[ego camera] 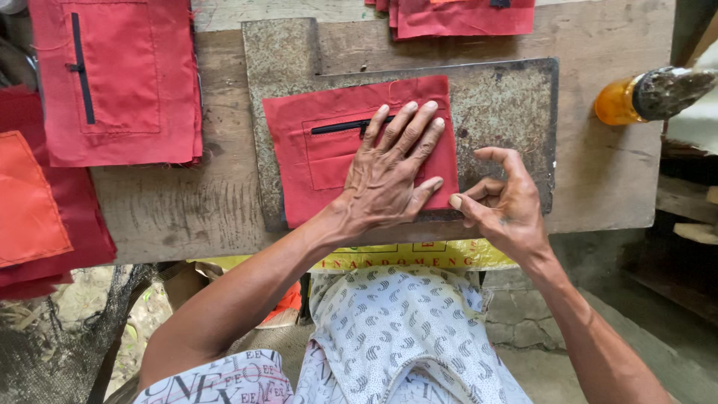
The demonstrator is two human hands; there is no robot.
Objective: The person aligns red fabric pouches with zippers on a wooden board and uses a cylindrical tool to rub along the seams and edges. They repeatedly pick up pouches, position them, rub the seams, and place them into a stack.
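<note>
Left hand (389, 176) flattens red pocket panel (314, 157), zipper (340, 127) running left-right.

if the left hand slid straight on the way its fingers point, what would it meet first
Probably the top edge of the red fabric piece that the left hand lies flat on, then the bare worn metal plate beyond it.

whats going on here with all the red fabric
A person seated at a worn wooden table presses the left hand flat on a red fabric panel with a black zipper pocket, which lies on a speckled grey board. The right hand hovers at the panel's right edge, fingers curled, holding nothing visible. A stack of similar red zippered panels lies to the left, more red pieces at the top, and an orange-handled tool to the right.
</note>
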